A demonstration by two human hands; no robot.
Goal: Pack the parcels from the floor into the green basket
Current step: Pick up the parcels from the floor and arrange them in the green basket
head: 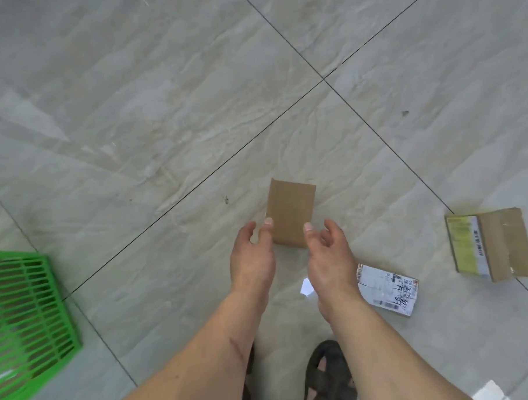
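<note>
grey marbled floor tiles (140, 103), dark sandal (330, 375).

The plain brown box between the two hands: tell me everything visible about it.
The plain brown box looks like unmarked cardboard, rectangular, closed, with no label on its visible top face. It seems to lie flat on the grey tiled floor. The left hand and right hand flank its near end, thumbs overlapping its edges; whether they actually touch it cannot be told.

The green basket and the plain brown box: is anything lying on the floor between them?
No. In the head view only bare grey floor tiles, crossed by dark grout lines, lie between the green basket and the plain brown box.
</note>
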